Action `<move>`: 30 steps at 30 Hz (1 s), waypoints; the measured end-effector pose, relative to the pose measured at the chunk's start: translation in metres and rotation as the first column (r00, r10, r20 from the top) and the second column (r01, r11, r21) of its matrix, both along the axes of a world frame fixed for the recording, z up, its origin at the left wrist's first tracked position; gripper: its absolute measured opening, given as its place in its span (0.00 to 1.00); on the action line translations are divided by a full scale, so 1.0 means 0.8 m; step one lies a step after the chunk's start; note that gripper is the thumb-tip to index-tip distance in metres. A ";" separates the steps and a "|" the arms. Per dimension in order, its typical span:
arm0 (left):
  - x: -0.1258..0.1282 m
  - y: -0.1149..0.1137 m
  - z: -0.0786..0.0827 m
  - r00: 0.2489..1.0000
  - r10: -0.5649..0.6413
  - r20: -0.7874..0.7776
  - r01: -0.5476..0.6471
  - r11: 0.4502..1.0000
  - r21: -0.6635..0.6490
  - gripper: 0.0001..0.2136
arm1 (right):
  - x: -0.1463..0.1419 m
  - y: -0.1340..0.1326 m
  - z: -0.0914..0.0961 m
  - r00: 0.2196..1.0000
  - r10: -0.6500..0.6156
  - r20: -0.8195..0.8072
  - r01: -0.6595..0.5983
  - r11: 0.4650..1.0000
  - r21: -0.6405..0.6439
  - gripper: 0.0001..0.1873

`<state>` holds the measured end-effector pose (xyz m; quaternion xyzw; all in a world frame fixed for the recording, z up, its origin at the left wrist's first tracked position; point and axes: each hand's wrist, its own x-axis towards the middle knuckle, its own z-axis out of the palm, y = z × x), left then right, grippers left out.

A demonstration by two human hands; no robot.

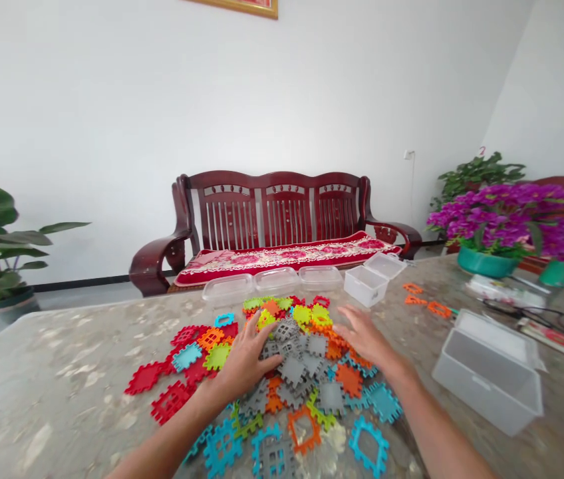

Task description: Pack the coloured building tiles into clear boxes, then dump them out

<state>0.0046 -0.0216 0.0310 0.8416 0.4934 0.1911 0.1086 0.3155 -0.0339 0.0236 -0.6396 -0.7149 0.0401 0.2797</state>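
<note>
A heap of toothed plastic building tiles in several colours covers the middle of the table. My left hand (249, 352) lies over the left of the heap, fingers spread, next to grey tiles (294, 369) and a lime tile (217, 356). Over the right side, my right hand (364, 336) hovers with its fingers apart near orange tiles (332, 350) and yellow tiles (302, 315). Red tiles (145, 378) spread out to the left. Blue tiles (223, 447) and an orange frame tile (304, 430) lie nearest me. I cannot tell whether either hand touches the tiles beneath.
Clear lids (276, 279) line the table's far edge beside an open small box (364, 285). A larger open plastic box (491, 372) stands right, near eyeglasses (556, 320) and purple flowers (506, 216). Loose orange pieces (439, 309) lie between. A wooden bench (284, 213) stands behind.
</note>
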 end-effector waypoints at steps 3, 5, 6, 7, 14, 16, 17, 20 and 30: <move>-0.015 -0.019 -0.008 0.997 0.034 -0.075 -0.028 0.997 0.077 0.27 | 0.050 -0.045 0.028 0.958 -0.162 0.238 0.144 0.986 0.089 0.30; -0.026 -0.033 -0.017 0.992 0.047 -0.114 -0.036 0.995 0.095 0.25 | 0.089 -0.081 0.035 0.885 -0.308 0.350 0.268 0.950 0.159 0.31; -0.032 -0.041 -0.023 0.991 0.047 -0.128 -0.034 0.994 0.101 0.25 | 0.108 -0.097 0.034 0.841 -0.384 0.382 0.343 0.923 0.174 0.31; -0.037 -0.048 -0.028 0.989 0.038 -0.140 -0.023 0.994 0.109 0.25 | 0.126 -0.112 0.029 0.798 -0.447 0.403 0.417 0.894 0.166 0.29; -0.055 -0.080 -0.062 0.982 -0.008 -0.189 0.042 0.983 0.178 0.29 | 0.173 -0.118 -0.012 0.750 -0.536 0.388 0.545 0.833 0.098 0.24; -0.053 -0.083 -0.068 0.982 0.003 -0.187 0.036 0.978 0.206 0.30 | 0.169 -0.098 -0.011 0.764 -0.520 0.381 0.526 0.845 0.098 0.24; -0.052 -0.084 -0.070 0.983 0.012 -0.184 0.029 0.975 0.219 0.30 | 0.166 -0.088 -0.009 0.775 -0.505 0.379 0.510 0.855 0.095 0.24; -0.047 -0.084 -0.074 0.984 0.032 -0.175 0.013 0.968 0.250 0.31 | 0.155 -0.056 -0.001 0.814 -0.458 0.358 0.460 0.884 0.085 0.23; -0.037 -0.080 -0.071 0.985 0.019 -0.169 0.021 0.973 0.231 0.33 | 0.102 0.035 0.019 0.843 -0.474 0.253 0.470 0.879 0.080 0.23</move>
